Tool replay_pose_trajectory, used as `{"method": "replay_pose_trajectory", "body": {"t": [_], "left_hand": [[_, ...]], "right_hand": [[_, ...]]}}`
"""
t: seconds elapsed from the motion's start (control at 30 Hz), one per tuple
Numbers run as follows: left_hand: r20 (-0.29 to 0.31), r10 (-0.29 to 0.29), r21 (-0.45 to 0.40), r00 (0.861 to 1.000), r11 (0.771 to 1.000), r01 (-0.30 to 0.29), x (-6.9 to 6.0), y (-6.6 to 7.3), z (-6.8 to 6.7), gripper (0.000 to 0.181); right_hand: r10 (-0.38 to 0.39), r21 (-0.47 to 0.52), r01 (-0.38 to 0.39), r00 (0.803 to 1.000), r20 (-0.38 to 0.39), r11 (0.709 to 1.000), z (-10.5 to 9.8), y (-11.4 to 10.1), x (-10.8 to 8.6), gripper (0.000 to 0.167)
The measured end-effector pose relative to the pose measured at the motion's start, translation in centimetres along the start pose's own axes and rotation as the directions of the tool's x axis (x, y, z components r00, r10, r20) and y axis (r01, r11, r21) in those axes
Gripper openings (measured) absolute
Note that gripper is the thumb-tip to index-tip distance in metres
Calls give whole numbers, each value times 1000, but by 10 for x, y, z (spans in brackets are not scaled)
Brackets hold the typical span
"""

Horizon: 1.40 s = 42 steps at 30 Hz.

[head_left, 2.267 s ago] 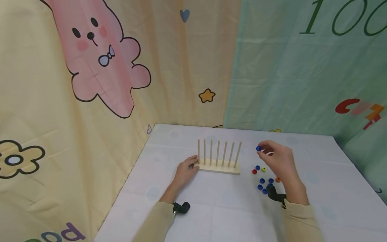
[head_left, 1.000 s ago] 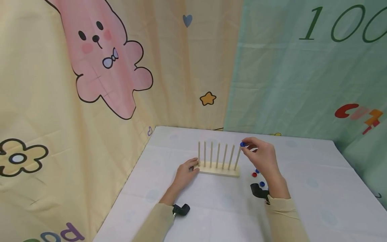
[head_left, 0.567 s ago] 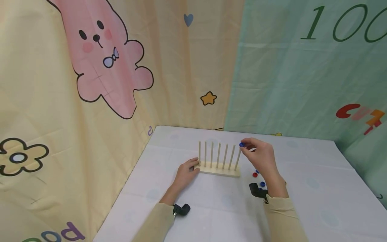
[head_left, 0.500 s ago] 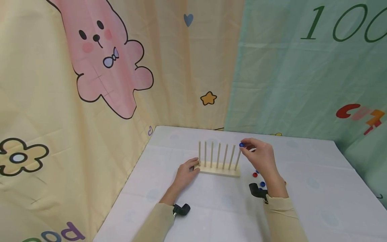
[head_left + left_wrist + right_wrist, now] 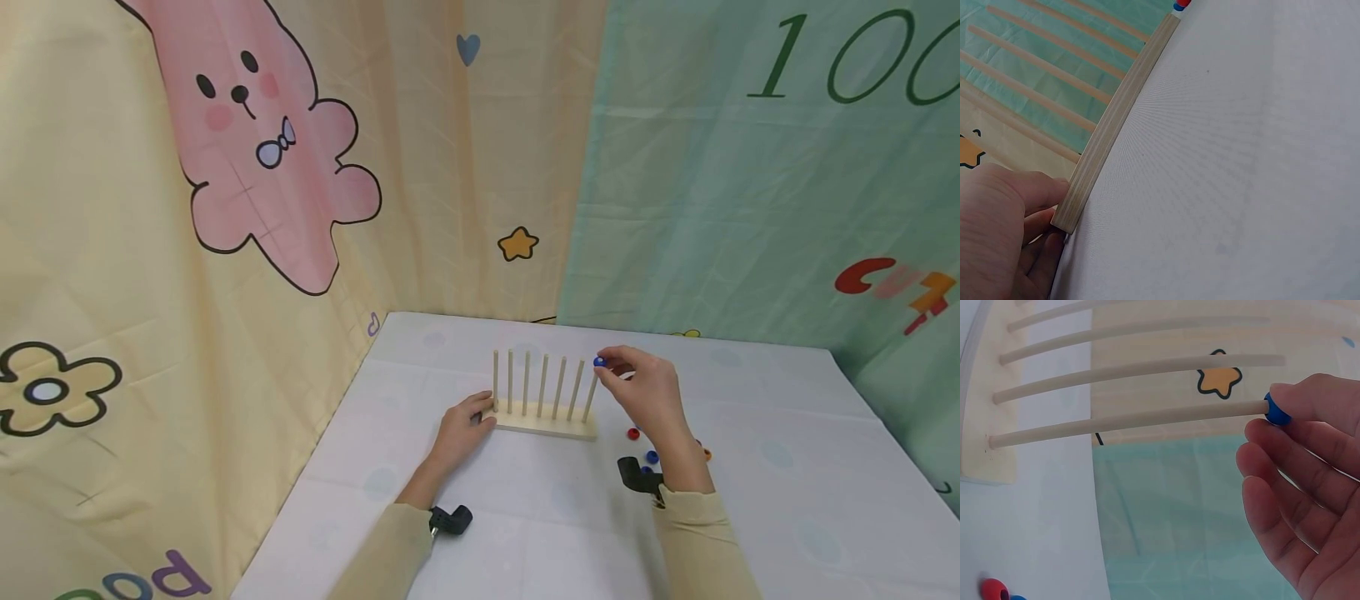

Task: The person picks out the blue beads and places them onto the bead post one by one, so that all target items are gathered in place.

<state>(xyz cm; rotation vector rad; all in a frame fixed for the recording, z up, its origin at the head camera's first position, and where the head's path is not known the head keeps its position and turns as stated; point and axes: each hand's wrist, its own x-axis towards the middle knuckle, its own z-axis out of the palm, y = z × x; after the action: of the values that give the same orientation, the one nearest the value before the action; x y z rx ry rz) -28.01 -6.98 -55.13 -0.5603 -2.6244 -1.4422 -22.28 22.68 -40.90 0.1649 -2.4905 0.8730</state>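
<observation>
A pale wooden peg stand (image 5: 542,422) with a row of upright pegs stands on the table. My left hand (image 5: 454,432) grips the left end of its base; in the left wrist view the fingers (image 5: 1044,190) lie around that end. Between thumb and fingertips, my right hand (image 5: 648,392) pinches a blue bead (image 5: 1279,411). In the right wrist view the bead sits at the tip of the rightmost peg (image 5: 1135,420), which seems to enter its hole. Bare wood shows along the pegs in view.
Loose beads lie right of the stand: a red bead (image 5: 633,433), a blue bead (image 5: 652,457) and an orange one (image 5: 707,454), others partly hidden by my right forearm. The white-covered table (image 5: 540,517) meets printed curtains (image 5: 450,167) at the back and left.
My right hand has carried the blue bead left from above the loose beads to the rightmost peg's tip, dipping slightly just now. The left hand has stayed on the stand.
</observation>
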Motion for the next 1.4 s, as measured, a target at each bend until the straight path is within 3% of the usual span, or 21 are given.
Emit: {"method": "replay_pose_trajectory", "body": {"t": [1.4], "left_hand": [[4, 15, 12, 1000, 1000, -15, -1, 0, -1, 37]], "right_hand": [[76, -23, -74, 994, 76, 997, 18, 18, -9, 24]]}}
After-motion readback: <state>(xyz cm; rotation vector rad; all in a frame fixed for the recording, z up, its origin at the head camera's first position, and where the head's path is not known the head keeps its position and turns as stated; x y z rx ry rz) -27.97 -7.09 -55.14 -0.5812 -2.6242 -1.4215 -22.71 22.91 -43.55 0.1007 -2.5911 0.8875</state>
